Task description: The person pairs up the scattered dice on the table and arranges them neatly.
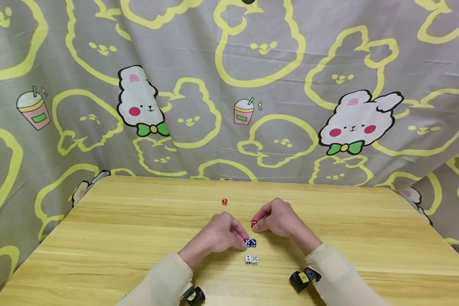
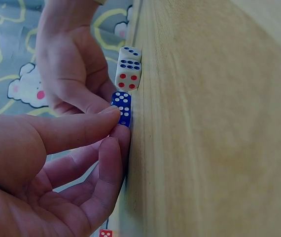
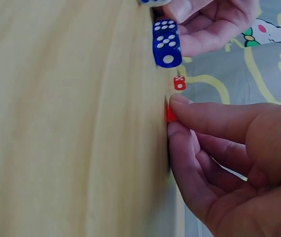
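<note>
My left hand point(image 1: 222, 233) pinches the left one of two blue dice between thumb and fingertips. The right blue die point(image 1: 253, 243) sits against it, with white pips. Farther back, my right hand point(image 1: 278, 219) pinches a red die point(image 1: 254, 223) at the table surface; in the right wrist view only a sliver of this red die point(image 3: 171, 113) shows between thumb and finger. A second red die point(image 1: 224, 202) lies alone toward the back. Nearer the front, two white dice point(image 1: 251, 259) stand side by side, in line with the blue pair.
The dice are on a light wood-grain table point(image 1: 137, 238). Behind and beside it hangs a grey curtain point(image 1: 199, 55) with cartoon rabbits and yellow outlines. A black wrist camera point(image 1: 300, 281) is strapped by the right sleeve, another camera point(image 1: 195, 295) by the left.
</note>
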